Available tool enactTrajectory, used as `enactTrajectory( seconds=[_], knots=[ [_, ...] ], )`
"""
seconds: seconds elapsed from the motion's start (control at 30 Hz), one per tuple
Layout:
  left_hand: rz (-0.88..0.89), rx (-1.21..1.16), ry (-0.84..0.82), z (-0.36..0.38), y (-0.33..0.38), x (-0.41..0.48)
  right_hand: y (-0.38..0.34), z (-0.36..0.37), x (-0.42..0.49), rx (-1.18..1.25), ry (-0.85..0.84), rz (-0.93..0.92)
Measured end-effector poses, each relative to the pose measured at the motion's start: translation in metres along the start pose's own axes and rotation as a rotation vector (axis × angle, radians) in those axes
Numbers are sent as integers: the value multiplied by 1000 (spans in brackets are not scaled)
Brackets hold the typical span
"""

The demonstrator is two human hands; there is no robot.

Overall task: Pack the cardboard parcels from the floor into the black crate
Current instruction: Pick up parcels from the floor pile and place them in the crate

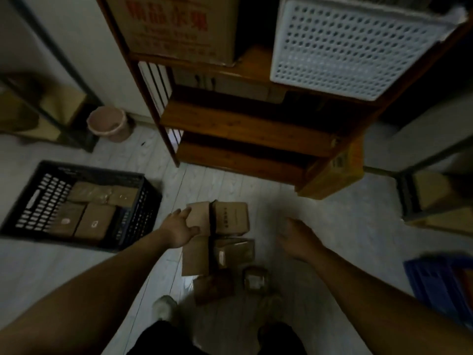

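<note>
Cardboard parcels [231, 219], small brown boxes, in a loose cluster on the pale plank floor [281, 201] in front of the dark wooden shelf unit [243, 124]; more of them packed flat inside the black perforated plastic crate [41, 201] to the left. Left hand [179, 230] stretched forward and down on a straight arm, fingers spread wide, fingertips at the left edge of the upper-left parcel, contact unclear, nothing gripped. Right hand [294, 235] blurred, held above the floor just right of the cluster, fingers loosely bent, nothing in it. Red Chinese characters on the large brown carton [174, 21] on the top shelf, too blurred to read; dark print down one floor parcel and small white labels on two crate parcels, all illegible
</note>
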State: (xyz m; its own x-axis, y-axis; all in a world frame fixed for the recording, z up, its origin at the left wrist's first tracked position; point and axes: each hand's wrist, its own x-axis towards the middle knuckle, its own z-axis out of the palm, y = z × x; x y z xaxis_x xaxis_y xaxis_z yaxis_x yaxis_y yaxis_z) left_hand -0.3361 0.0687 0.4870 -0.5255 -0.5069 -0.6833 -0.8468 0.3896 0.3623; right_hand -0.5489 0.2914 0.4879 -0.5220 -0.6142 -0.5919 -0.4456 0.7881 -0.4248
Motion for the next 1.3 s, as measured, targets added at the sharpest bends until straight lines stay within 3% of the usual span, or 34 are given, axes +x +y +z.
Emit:
enactTrajectory(
  seconds=[0.2,0.47,0.63,0.77,0.87,1.03,1.3],
  knots=[
    [-60,-53,-7,82,5,85,65,57,110,51,-67,66],
    [101,-213,24,211,-32,272,123,212,273,163,-52,-15],
    [-15,-273,238,273,-50,357,138,275,351,303,-39,69],
    [-169,-383,184,295,-63,397,145,298,382,508,-122,96],
    [-169,-358,172,301,-68,404,148,306,383,553,-84,70],
    [-80,-502,368,273,-46,371,130,268,348,664,28,56],
    [45,-817,309,140,14,184,29,129,186,587,138,-24]
  ],
)
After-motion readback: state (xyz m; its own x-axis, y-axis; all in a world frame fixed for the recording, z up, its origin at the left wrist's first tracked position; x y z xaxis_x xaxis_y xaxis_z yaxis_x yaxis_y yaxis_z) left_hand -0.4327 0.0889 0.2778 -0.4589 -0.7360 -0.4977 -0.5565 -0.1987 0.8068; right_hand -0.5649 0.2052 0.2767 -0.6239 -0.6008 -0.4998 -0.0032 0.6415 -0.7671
